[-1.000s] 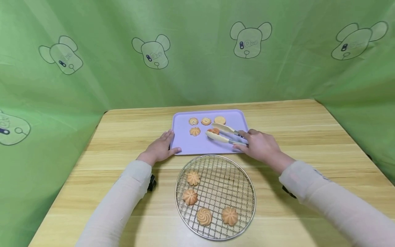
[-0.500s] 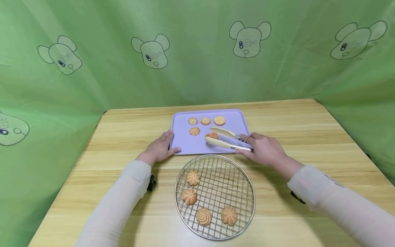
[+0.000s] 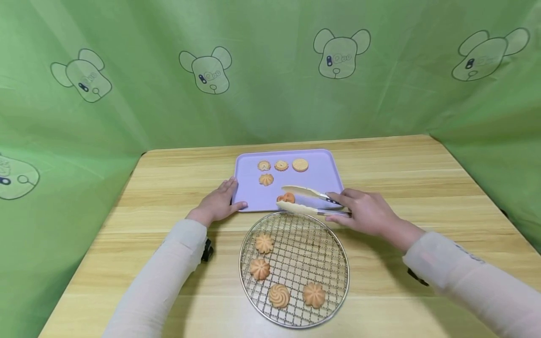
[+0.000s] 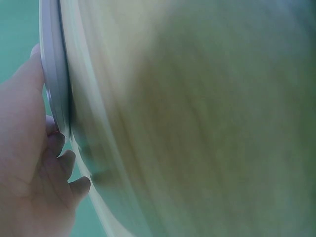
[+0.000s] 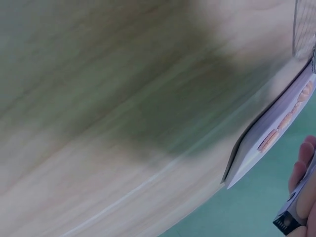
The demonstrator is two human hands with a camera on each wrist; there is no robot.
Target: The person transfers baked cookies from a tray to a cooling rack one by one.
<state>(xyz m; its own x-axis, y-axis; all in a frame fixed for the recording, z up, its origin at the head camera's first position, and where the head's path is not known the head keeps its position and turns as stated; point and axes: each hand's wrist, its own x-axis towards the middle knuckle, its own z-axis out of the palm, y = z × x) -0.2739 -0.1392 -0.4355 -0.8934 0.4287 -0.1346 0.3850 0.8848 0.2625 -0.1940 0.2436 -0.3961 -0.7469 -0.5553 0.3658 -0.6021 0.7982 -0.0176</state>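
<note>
Tongs (image 3: pixel 310 210) shifted toward tray edge (image 3: pixel 259 210), perhaps overhanging rack (image 3: pixel 306 256)

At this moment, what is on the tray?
Four cookies lie on the tray. An orange piece shows between the tongs; I cannot tell whether it is lifted. What the tongs, left hand and right hand cover is hidden.

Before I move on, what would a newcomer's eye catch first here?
Probably the purple tray on the far half of the table, bearing four cookies; over its near side, the right hand holds tongs around an orange piece. Next, the round wire rack in front, with four more cookies. Behind hangs a green bear-print backdrop.
</note>
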